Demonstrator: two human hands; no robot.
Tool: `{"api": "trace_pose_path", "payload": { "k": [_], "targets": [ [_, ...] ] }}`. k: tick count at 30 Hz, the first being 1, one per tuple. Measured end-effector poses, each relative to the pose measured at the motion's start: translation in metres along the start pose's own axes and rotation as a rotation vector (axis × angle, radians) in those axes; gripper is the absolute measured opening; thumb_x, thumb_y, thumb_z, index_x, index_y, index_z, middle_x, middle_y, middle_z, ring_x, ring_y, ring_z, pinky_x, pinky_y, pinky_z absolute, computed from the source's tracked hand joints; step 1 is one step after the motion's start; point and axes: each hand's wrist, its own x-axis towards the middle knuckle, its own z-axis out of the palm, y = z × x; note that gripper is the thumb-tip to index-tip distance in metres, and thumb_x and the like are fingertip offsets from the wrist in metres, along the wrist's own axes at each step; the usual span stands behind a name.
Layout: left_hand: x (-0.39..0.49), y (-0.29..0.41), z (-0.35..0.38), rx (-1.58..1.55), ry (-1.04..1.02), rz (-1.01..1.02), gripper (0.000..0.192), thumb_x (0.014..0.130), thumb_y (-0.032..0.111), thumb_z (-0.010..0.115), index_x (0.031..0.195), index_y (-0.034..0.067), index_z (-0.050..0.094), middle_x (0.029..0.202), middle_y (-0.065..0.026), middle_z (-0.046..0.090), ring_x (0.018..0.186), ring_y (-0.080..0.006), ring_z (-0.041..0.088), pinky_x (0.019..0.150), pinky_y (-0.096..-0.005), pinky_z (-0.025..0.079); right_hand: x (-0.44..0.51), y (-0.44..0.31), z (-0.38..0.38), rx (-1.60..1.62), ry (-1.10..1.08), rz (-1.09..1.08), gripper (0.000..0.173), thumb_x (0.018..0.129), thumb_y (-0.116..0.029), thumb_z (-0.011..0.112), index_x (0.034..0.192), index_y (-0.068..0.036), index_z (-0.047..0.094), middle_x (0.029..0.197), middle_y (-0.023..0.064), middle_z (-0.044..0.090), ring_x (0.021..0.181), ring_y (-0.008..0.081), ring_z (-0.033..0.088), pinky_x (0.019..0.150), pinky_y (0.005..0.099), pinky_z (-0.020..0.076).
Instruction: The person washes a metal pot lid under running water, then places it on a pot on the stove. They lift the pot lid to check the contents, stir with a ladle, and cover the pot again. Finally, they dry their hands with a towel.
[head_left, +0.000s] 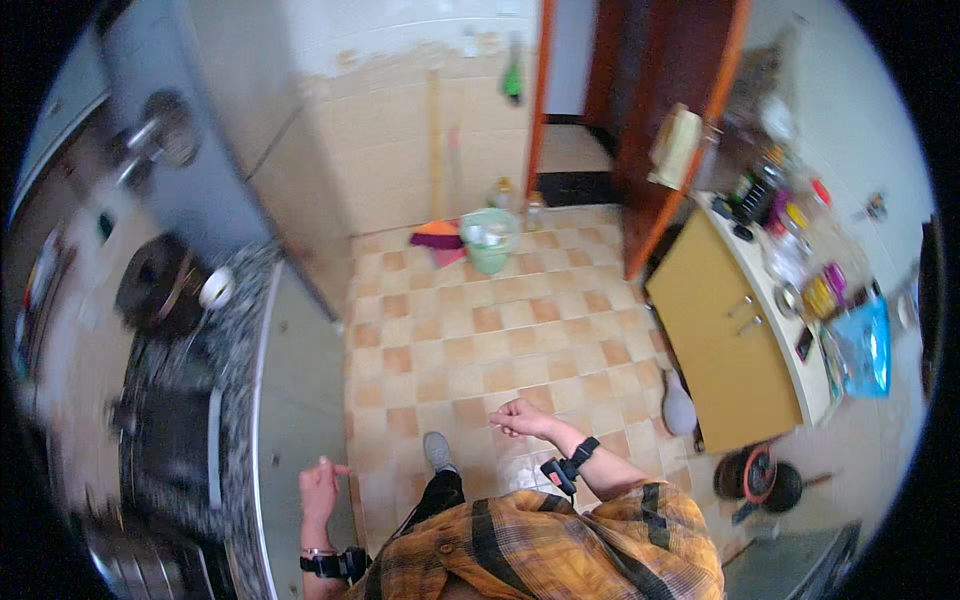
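Low in the view, my left hand (320, 489) hangs beside the grey-green base cabinets (296, 382), its thumb held apart from loosely bent fingers. Nothing shows in it. My right hand (525, 418) is over the tiled floor (465, 330), in front of my body, with its fingers curled in. I see no object in that hand. A black strap circles each wrist, and the one on my right forearm carries a small device (559, 476). One grey shoe (437, 451) shows on the floor between the hands.
At left, a granite counter (244, 300) holds a dark pot (157, 289) and a black gas hob (176, 442). A light-green bucket (487, 259) stands by the far wall. An open brown door (660, 97) and a yellow cabinet (724, 330) topped with jars are right; pans (784, 487) lie nearer.
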Motion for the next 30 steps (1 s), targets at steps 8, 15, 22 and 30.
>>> {"api": "trace_pose_path", "payload": {
  "k": [8, 15, 22, 30],
  "targets": [
    [0.265, 0.084, 0.085, 0.078, -0.331, 0.214, 0.058, 0.096, 0.040, 0.036, 0.067, 0.000, 0.067, 0.070, -0.0152, 0.065, 0.068, -0.0247, 0.062, 0.060, -0.0349, 0.045, 0.038, -0.031, -0.139, 0.253, 0.442, 0.048, 0.028, 0.087, -0.031, 0.060, 0.080, -0.004, 0.062, 0.058, -0.0012, 0.053, 0.047, 0.0064, 0.046, 0.044, 0.0202, 0.0380],
    [0.416, 0.220, 0.229, 0.459, -0.640, 0.655, 0.030, 0.088, 0.027, 0.051, 0.093, 0.001, 0.064, 0.086, -0.0206, 0.063, 0.083, -0.0345, 0.061, 0.074, -0.0370, 0.047, 0.034, -0.035, -0.240, 0.397, 0.691, 0.134, 0.028, 0.089, -0.032, 0.058, 0.085, -0.005, 0.063, 0.059, -0.0010, 0.054, 0.046, 0.0066, 0.048, 0.042, 0.0207, 0.0393],
    [0.470, 0.366, 0.429, 0.317, -0.824, 0.826, 0.029, 0.085, 0.025, 0.054, 0.093, -0.002, 0.063, 0.091, -0.0211, 0.063, 0.086, -0.0356, 0.060, 0.075, -0.0396, 0.047, 0.036, -0.025, -0.410, 0.403, 0.886, 0.148, 0.027, 0.089, -0.032, 0.057, 0.087, -0.006, 0.065, 0.060, -0.0022, 0.055, 0.046, 0.0059, 0.048, 0.042, 0.0199, 0.0395],
    [0.527, 0.501, 0.587, 0.362, -0.882, 0.939, 0.030, 0.085, 0.028, 0.056, 0.094, 0.000, 0.063, 0.090, -0.0203, 0.063, 0.084, -0.0332, 0.062, 0.073, -0.0381, 0.047, 0.062, -0.090, -0.643, 0.198, 1.069, 0.024, 0.029, 0.083, -0.030, 0.063, 0.077, -0.002, 0.061, 0.058, 0.0034, 0.056, 0.048, 0.0115, 0.053, 0.044, 0.0267, 0.0425]
  ]
}}
